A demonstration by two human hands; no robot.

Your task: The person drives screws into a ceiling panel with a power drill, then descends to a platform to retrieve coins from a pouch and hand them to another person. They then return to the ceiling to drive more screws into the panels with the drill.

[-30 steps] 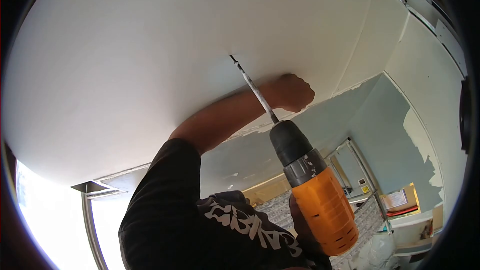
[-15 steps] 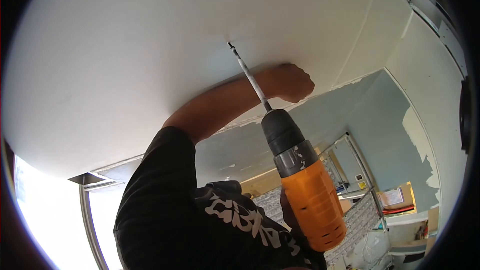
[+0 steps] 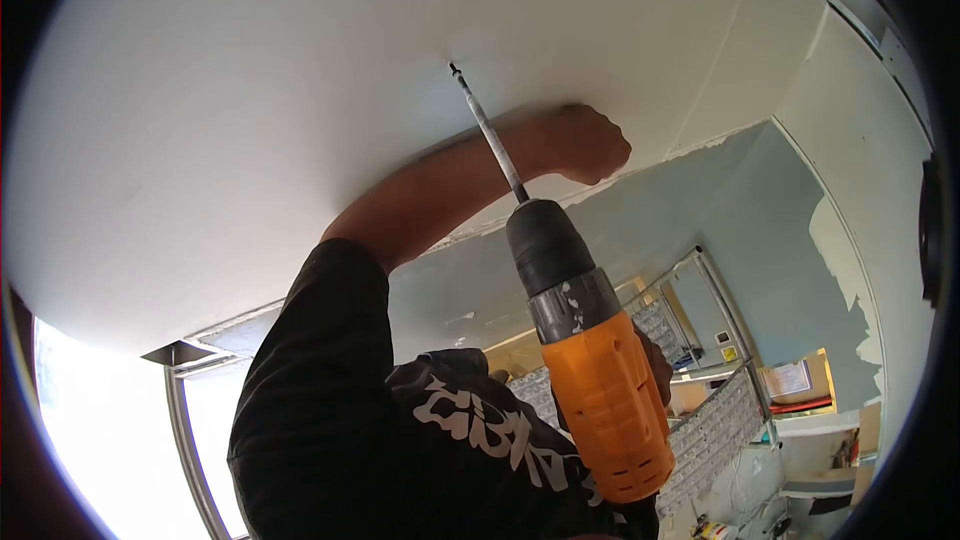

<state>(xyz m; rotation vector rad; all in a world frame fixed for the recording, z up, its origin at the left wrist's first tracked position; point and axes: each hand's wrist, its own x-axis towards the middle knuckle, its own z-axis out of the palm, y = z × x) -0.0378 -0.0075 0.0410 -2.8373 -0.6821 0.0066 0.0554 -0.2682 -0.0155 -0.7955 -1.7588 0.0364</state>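
Raised drill, bit tip at or just under the ceiling.
The right hand, mostly hidden behind the drill, seems wrapped round it; the left hand is curled into a fist, forearm along the ceiling. Best to keep the bit square to the surface, press evenly, and brace with that forearm.
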